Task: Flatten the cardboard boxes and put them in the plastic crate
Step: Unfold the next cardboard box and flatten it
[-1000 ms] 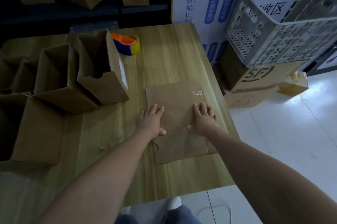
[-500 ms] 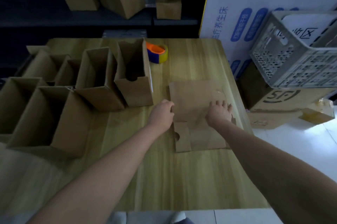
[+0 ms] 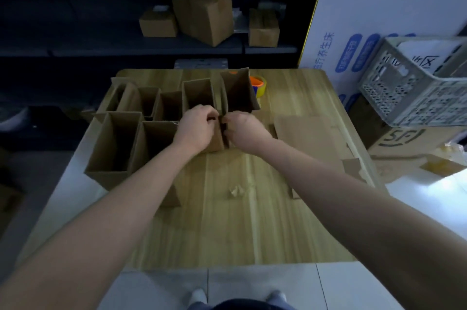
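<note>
Cardboard flattened box (image 3: 309, 144) is lying on the table's (image 3: 227, 229) right side, awaiting the plastic crate (image 3: 414, 87) beyond; left hand (image 3: 195, 126) and right hand (image 3: 242, 130) are pinching an upright box (image 3: 199, 97), probably for collapsing it

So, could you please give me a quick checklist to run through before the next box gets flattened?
1. Both hands on a box: left hand and right hand meet at the front edges of the two upright boxes; ok.
2. Which box they hold: cannot tell.
3. Grip firm: cannot tell.
4. Flattened box in the crate: not ok, it lies on the table.
5. Tape roll out of the way: ok.
</note>
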The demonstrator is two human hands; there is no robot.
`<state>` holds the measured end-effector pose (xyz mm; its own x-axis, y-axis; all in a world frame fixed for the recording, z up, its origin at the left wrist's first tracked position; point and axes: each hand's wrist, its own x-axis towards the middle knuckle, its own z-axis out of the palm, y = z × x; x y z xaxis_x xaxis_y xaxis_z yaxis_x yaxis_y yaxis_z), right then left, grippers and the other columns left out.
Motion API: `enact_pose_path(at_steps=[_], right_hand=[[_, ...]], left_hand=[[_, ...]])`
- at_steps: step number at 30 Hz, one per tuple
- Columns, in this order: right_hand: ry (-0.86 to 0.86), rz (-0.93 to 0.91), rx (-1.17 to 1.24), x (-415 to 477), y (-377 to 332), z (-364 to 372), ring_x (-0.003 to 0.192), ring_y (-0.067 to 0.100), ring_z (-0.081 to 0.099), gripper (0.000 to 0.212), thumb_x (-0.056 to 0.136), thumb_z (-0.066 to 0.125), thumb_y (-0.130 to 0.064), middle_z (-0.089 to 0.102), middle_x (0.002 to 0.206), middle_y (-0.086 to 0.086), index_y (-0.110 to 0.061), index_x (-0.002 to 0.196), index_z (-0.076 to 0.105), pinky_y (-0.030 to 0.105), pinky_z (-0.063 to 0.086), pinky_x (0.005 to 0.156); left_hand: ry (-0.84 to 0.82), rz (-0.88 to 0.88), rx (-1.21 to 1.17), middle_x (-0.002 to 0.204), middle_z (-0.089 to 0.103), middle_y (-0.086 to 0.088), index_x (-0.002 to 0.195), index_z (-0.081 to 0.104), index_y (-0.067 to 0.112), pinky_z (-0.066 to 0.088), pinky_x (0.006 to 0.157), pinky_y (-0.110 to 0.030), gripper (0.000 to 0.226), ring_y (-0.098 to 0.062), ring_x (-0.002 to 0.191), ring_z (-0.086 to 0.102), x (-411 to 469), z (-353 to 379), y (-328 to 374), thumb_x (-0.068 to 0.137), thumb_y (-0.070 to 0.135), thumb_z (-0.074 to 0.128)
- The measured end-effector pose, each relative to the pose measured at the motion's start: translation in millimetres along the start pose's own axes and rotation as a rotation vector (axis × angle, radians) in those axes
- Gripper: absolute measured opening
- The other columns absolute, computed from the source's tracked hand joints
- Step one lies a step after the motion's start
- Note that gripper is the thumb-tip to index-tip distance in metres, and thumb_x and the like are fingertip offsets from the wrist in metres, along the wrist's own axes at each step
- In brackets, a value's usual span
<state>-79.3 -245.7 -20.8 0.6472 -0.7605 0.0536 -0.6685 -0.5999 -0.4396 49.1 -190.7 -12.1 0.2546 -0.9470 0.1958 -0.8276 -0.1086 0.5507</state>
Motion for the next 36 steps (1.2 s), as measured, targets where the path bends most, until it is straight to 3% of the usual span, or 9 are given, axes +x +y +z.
enact_pose_path(at_steps=[6,11,16,19,22,25,29,31,36], right_hand=[[-0.235,-0.200,-0.022,2,-80,57,0.130,0.026,0.037,0.044,0.086,0.064,-0.031,0.052,0.135,0.006,-0.019,0.127,0.057,0.041,0.033,0.108],[-0.528,-0.193,-0.286,6,-118,103,0.145,0.024,0.006,0.061,0.082,0.062,-0.052,0.042,0.145,-0.002,-0.029,0.136,0.047,0.046,0.003,0.116],[-0.520,-0.122,-0.467,-1,-122,116,0.135,0.024,0.032,0.032,0.096,0.048,-0.029,0.057,0.125,0.003,-0.026,0.126,0.056,0.045,0.005,0.115],[-0.377,-0.088,-0.275,-7,-115,99,0.125,0.021,0.043,0.025,0.096,0.049,-0.025,0.061,0.117,0.003,-0.021,0.116,0.063,0.044,0.009,0.115],[-0.229,0.020,-0.020,-11,-114,67,0.103,0.020,0.056,0.018,0.093,0.054,-0.020,0.059,0.098,-0.003,-0.020,0.108,0.064,0.033,0.040,0.093],[-0.172,0.133,0.217,-18,-104,35,0.090,0.014,0.056,0.015,0.093,0.055,-0.022,0.059,0.093,-0.004,-0.019,0.105,0.064,0.027,0.043,0.080],[-0.079,0.212,0.564,-38,-81,2,0.068,-0.003,0.060,0.016,0.094,0.055,-0.020,0.065,0.075,-0.012,-0.024,0.081,0.064,0.013,0.044,0.060],[-0.010,0.262,0.714,-45,-69,-10,0.063,-0.004,0.059,0.021,0.094,0.055,-0.020,0.063,0.066,-0.016,-0.025,0.076,0.063,0.014,0.043,0.060],[0.077,0.378,1.024,-56,-41,-31,0.080,0.014,0.060,0.015,0.096,0.054,-0.021,0.064,0.083,-0.003,-0.019,0.089,0.066,0.031,0.052,0.073]], left_hand=[[0.069,-0.083,-0.047,0.116,0.062,-0.004,0.114,0.064,0.015,0.040,0.076,-0.014,0.024,-0.011,0.097,0.056,-25,-55,-63,0.094,0.009,0.051],[0.041,-0.128,-0.052,0.114,0.063,-0.001,0.111,0.066,0.018,0.037,0.078,-0.015,0.023,-0.004,0.095,0.049,-44,-74,-104,0.094,0.011,0.052],[-0.027,-0.124,-0.069,0.114,0.063,0.000,0.110,0.066,0.020,0.036,0.079,-0.015,0.023,-0.003,0.096,0.049,-57,-77,-122,0.093,0.011,0.054],[-0.024,-0.092,-0.112,0.115,0.063,0.000,0.111,0.066,0.020,0.037,0.082,-0.015,0.023,-0.003,0.099,0.050,-61,-79,-117,0.093,0.011,0.054],[0.016,-0.017,-0.156,0.112,0.063,0.002,0.113,0.064,0.018,0.034,0.074,-0.006,0.022,-0.001,0.097,0.048,-59,-81,-100,0.093,0.013,0.054],[0.068,0.036,-0.184,0.111,0.062,0.003,0.114,0.063,0.018,0.033,0.068,-0.004,0.022,-0.001,0.097,0.050,-52,-87,-80,0.094,0.017,0.054],[0.015,0.092,-0.238,0.108,0.063,0.006,0.112,0.064,0.020,0.036,0.078,-0.009,0.021,-0.005,0.100,0.054,-41,-98,-54,0.093,0.023,0.055],[-0.021,0.096,-0.271,0.109,0.061,0.008,0.115,0.062,0.021,0.041,0.084,-0.016,0.024,-0.008,0.103,0.055,-39,-100,-39,0.092,0.027,0.058],[-0.102,0.124,-0.306,0.112,0.057,0.006,0.124,0.054,0.019,0.039,0.077,-0.015,0.036,-0.007,0.101,0.053,-43,-100,-4,0.090,0.029,0.060]])
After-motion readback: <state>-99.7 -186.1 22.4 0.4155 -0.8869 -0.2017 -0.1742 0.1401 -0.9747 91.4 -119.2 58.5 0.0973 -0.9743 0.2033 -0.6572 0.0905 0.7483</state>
